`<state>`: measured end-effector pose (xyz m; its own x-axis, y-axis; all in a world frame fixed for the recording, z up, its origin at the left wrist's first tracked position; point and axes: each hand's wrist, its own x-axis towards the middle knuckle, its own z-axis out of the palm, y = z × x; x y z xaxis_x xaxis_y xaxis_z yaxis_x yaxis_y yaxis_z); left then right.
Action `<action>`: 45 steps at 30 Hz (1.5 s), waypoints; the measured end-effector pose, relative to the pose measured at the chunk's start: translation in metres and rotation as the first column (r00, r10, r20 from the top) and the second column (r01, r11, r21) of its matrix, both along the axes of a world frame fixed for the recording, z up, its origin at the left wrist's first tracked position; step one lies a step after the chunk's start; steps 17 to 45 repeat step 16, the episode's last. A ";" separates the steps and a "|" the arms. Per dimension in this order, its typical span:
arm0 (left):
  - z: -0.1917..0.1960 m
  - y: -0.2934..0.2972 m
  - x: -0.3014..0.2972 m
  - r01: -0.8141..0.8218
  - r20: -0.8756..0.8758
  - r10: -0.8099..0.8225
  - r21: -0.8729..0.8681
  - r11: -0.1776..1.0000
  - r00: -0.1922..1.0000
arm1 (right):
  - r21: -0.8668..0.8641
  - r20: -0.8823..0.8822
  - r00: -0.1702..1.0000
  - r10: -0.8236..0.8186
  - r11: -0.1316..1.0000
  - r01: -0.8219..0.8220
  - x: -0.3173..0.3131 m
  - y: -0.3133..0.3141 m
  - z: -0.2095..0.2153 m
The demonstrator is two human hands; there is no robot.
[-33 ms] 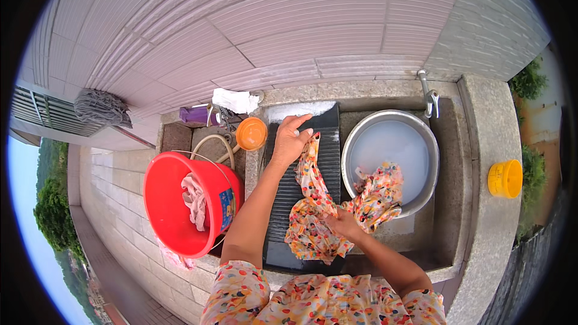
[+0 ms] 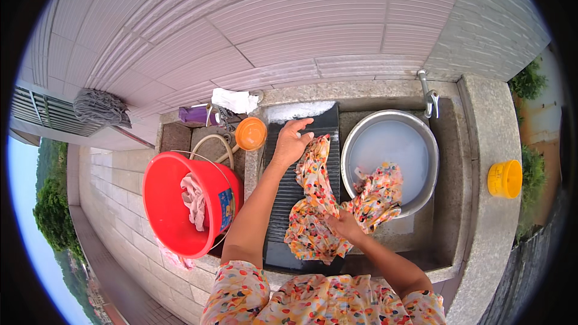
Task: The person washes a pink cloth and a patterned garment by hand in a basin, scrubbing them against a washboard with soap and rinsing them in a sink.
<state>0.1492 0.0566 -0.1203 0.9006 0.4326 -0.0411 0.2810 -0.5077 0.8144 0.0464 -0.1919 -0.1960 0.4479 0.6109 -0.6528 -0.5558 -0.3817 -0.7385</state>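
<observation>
A floral garment (image 2: pixel 313 229), cream with red, orange and dark spots, lies bunched on a black ribbed washboard (image 2: pixel 280 189). My right hand (image 2: pixel 345 227) is closed on its middle. From there one part trails over the rim of a metal basin (image 2: pixel 435 174) into cloudy water (image 2: pixel 394 141). Another part stretches up the board toward my left hand (image 2: pixel 292 143). That hand hovers over the upper board, thumb and forefinger apart, beside the garment's upper end. A small whitish patch shows between them; whether it is suds or an object is unclear.
On the left stands a red bucket (image 2: pixel 165 204) with a pale pink cloth (image 2: pixel 194 198) inside. An orange dipper (image 2: pixel 251 133) and a hose (image 2: pixel 208 138) are beside it. White suds (image 2: pixel 301 111) top the board. A tap (image 2: pixel 432 105) overhangs the stone sink; a yellow cup (image 2: pixel 504 179) sits on the right ledge.
The garment's upper end has shifted slightly right and spread wider. My left hand has moved very little; my right hand stays in place.
</observation>
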 end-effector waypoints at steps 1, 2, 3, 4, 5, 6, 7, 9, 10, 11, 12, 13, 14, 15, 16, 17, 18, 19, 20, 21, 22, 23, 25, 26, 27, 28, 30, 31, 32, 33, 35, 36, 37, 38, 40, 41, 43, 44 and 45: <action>-0.009 0.003 -0.004 -0.018 -0.227 0.016 -0.007 1.000 0.974 | -0.037 0.033 0.999 -0.010 0.999 0.011 -0.005 -0.002 -0.004; -0.016 0.008 -0.007 0.006 -0.364 0.027 0.090 0.996 0.931 | -0.052 0.078 0.997 -0.020 0.998 0.024 -0.009 -0.001 -0.008; -0.022 0.012 -0.010 0.025 -0.449 0.054 0.169 0.985 0.892 | -0.101 0.116 0.993 -0.018 0.994 0.029 -0.010 0.000 -0.010; -0.027 0.015 -0.014 0.052 -0.527 0.089 0.246 0.968 0.845 | -0.073 0.152 0.988 -0.016 0.997 0.028 -0.009 -0.001 -0.012; -0.032 0.017 -0.019 0.085 -0.617 0.141 0.322 0.943 0.774 | -0.082 0.178 0.984 -0.002 0.997 0.017 -0.010 -0.002 -0.013; -0.036 0.018 -0.025 0.127 -0.626 0.107 0.318 0.940 0.772 | -0.086 0.197 0.980 0.013 0.996 0.004 -0.010 -0.002 -0.013; -0.040 0.017 -0.032 0.169 -0.654 0.085 0.316 0.934 0.752 | -0.100 0.168 0.986 0.010 0.995 0.007 -0.010 -0.002 -0.013; -0.047 0.014 -0.042 0.247 -0.689 -0.006 0.252 0.936 0.725 | -0.148 0.076 0.997 0.011 0.989 0.000 -0.009 -0.002 -0.013; -0.050 0.012 -0.046 0.280 -0.692 -0.072 0.193 0.940 0.718 | -0.099 0.089 0.996 -0.012 0.995 0.020 -0.009 -0.003 -0.012; -0.051 0.010 -0.049 0.310 -0.701 -0.134 0.130 0.942 0.700 | -0.079 0.079 0.997 -0.026 0.996 0.033 -0.009 -0.004 -0.011; -0.050 0.010 -0.052 0.306 -0.689 -0.196 0.040 0.951 0.698 | -0.027 0.065 0.997 -0.045 0.999 0.047 -0.009 -0.005 -0.012; -0.048 0.008 -0.052 0.287 -0.672 -0.170 0.066 0.956 0.721 | -0.016 0.112 0.991 -0.071 0.997 0.073 -0.010 -0.005 -0.013; -0.046 0.004 -0.052 0.265 -0.671 -0.143 0.083 0.961 0.728 | 0.029 0.153 0.983 -0.103 0.995 0.100 -0.012 -0.003 -0.016; -0.042 0.000 -0.053 0.245 -0.679 -0.107 0.110 0.963 0.727 | 0.080 0.204 0.969 -0.138 0.989 0.124 -0.014 -0.003 -0.019; -0.036 -0.002 -0.052 0.295 -0.678 -0.148 0.106 0.950 0.720 | 0.003 0.184 0.980 -0.074 0.997 0.075 -0.014 -0.004 -0.024; -0.036 -0.002 -0.052 0.295 -0.678 -0.148 0.106 0.950 0.720 | 0.003 0.184 0.980 -0.074 0.997 0.075 -0.014 -0.004 -0.024; -0.036 -0.002 -0.052 0.295 -0.678 -0.148 0.106 0.950 0.720 | 0.003 0.184 0.980 -0.074 0.997 0.075 -0.014 -0.004 -0.024; -0.036 -0.002 -0.052 0.295 -0.678 -0.148 0.106 0.950 0.720 | 0.003 0.184 0.980 -0.074 0.997 0.075 -0.014 -0.004 -0.024; -0.036 -0.002 -0.052 0.295 -0.678 -0.148 0.106 0.950 0.720 | 0.003 0.184 0.980 -0.074 0.997 0.075 -0.014 -0.004 -0.024; -0.036 -0.002 -0.052 0.295 -0.678 -0.148 0.106 0.950 0.720 | 0.003 0.184 0.980 -0.074 0.997 0.075 -0.014 -0.004 -0.024; -0.036 -0.002 -0.052 0.295 -0.678 -0.148 0.106 0.950 0.720 | 0.003 0.184 0.980 -0.074 0.997 0.075 -0.014 -0.004 -0.024; -0.036 -0.002 -0.052 0.295 -0.678 -0.148 0.106 0.950 0.720 | 0.003 0.184 0.980 -0.074 0.997 0.075 -0.014 -0.004 -0.024; -0.036 -0.002 -0.052 0.295 -0.678 -0.148 0.106 0.950 0.720 | 0.003 0.184 0.980 -0.074 0.997 0.075 -0.014 -0.004 -0.024; -0.036 -0.002 -0.052 0.295 -0.678 -0.148 0.106 0.950 0.720 | 0.003 0.184 0.980 -0.074 0.997 0.075 -0.014 -0.004 -0.024; -0.036 -0.002 -0.052 0.295 -0.678 -0.148 0.106 0.950 0.720 | 0.003 0.184 0.980 -0.074 0.997 0.075 -0.014 -0.004 -0.024; -0.036 -0.002 -0.052 0.295 -0.678 -0.148 0.106 0.950 0.720 | 0.003 0.184 0.980 -0.074 0.997 0.075 -0.014 -0.004 -0.024; -0.036 -0.002 -0.052 0.295 -0.678 -0.148 0.106 0.950 0.720 | 0.003 0.184 0.980 -0.074 0.997 0.075 -0.014 -0.004 -0.024; -0.036 -0.002 -0.052 0.295 -0.678 -0.148 0.106 0.950 0.720 | 0.003 0.184 0.980 -0.074 0.997 0.075 -0.014 -0.004 -0.024; -0.036 -0.002 -0.052 0.295 -0.678 -0.148 0.106 0.950 0.720 | 0.003 0.184 0.980 -0.074 0.997 0.075 -0.014 -0.004 -0.024; -0.036 -0.002 -0.052 0.295 -0.678 -0.148 0.106 0.950 0.720 | 0.003 0.184 0.980 -0.074 0.997 0.075 -0.014 -0.004 -0.024; -0.036 -0.002 -0.052 0.295 -0.678 -0.148 0.106 0.950 0.720 | 0.003 0.184 0.980 -0.074 0.997 0.075 -0.014 -0.004 -0.024; -0.036 -0.002 -0.052 0.295 -0.678 -0.148 0.106 0.950 0.720 | 0.003 0.184 0.980 -0.074 0.997 0.075 -0.014 -0.004 -0.024; -0.036 -0.002 -0.052 0.295 -0.678 -0.148 0.106 0.950 0.720 | 0.003 0.184 0.980 -0.074 0.997 0.075 -0.014 -0.004 -0.024; -0.036 -0.002 -0.052 0.295 -0.678 -0.148 0.106 0.950 0.720 | 0.003 0.184 0.980 -0.074 0.997 0.075 -0.014 -0.004 -0.024; -0.036 -0.002 -0.052 0.295 -0.678 -0.148 0.106 0.950 0.720 | 0.003 0.184 0.980 -0.074 0.997 0.075 -0.014 -0.004 -0.024; -0.036 -0.002 -0.052 0.295 -0.678 -0.148 0.106 0.950 0.720 | 0.003 0.184 0.980 -0.074 0.997 0.075 -0.014 -0.004 -0.024; -0.036 -0.002 -0.052 0.295 -0.678 -0.148 0.106 0.950 0.720 | 0.003 0.184 0.980 -0.074 0.997 0.075 -0.014 -0.004 -0.024; -0.036 -0.002 -0.052 0.295 -0.678 -0.148 0.106 0.950 0.720 | 0.003 0.184 0.980 -0.074 0.997 0.075 -0.014 -0.004 -0.024; -0.036 -0.002 -0.052 0.295 -0.678 -0.148 0.106 0.950 0.720 | 0.003 0.184 0.980 -0.074 0.997 0.075 -0.014 -0.004 -0.024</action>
